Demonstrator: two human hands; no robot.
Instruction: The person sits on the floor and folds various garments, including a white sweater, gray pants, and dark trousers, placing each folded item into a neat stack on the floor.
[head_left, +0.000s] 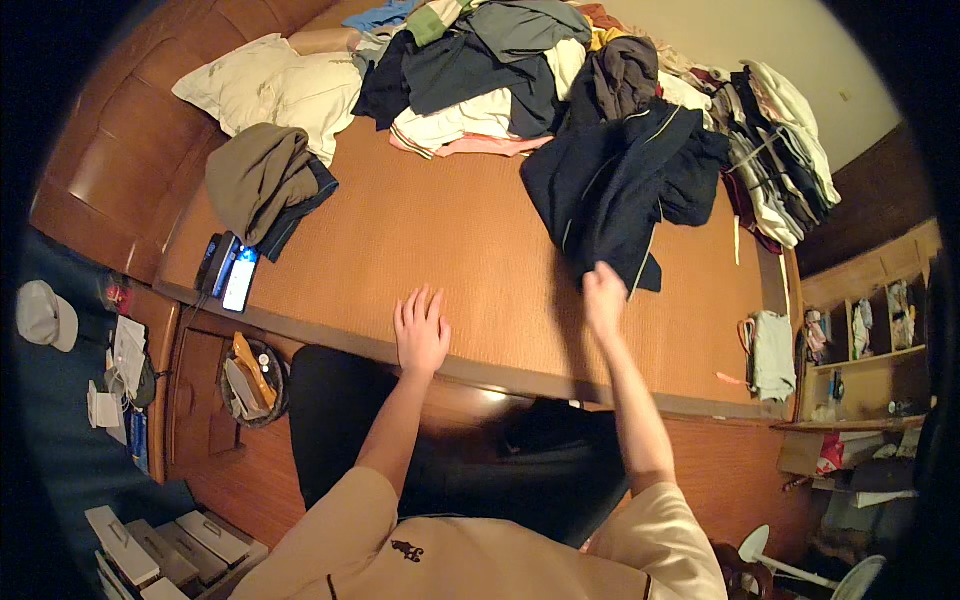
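My right hand (604, 296) grips the near end of a dark navy garment (622, 180) with pale piping. The garment stretches away from the hand towards a heap of clothes, and its far part lies bunched. Resting on the woven mat (465, 217) near the bed's front edge, my left hand (421, 330) has its fingers slightly spread and holds nothing. Beyond it, at the back, are a white garment with pink trim (465, 127) and a dark garment (472, 75) in the heap.
Left on the bed lie a brown folded garment (259, 180), a lit phone (241, 279) and a white pillow (277, 82). Stacked clothes (772, 157) and a pale folded garment (772, 356) are at right. A waste bin (279, 364) stands below the bed edge; shelves (870, 360) line the right.
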